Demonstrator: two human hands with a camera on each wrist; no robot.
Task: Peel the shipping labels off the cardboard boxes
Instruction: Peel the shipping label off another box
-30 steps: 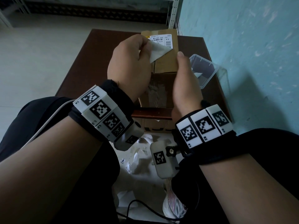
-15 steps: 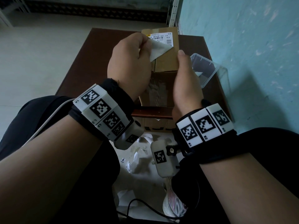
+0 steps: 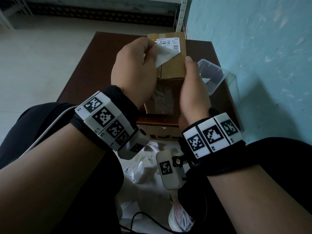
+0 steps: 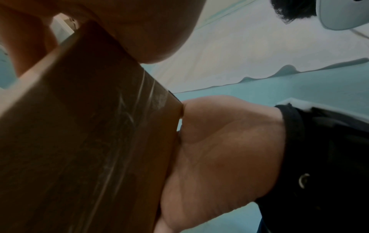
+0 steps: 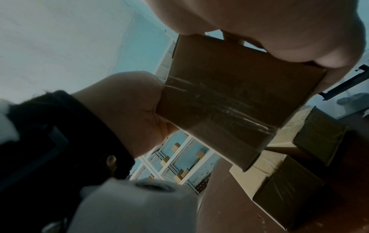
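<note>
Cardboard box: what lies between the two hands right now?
The cardboard box itself, held up between left hand and right hand; head view shows its half-peeled shipping label pinched by the left.

Browns, white and teal in dim light

The cardboard box (image 3: 172, 65) is tan-brown with glossy clear tape streaks; its shipping label (image 3: 166, 48) is white with black barcode print and a yellow corner. The tabletop (image 3: 94, 68) is dark reddish-brown, the wall (image 3: 261, 48) mottled teal, the wristbands (image 3: 211, 134) white with black square-patterned markers, and the plastic tub (image 3: 214, 76) clear.
</note>
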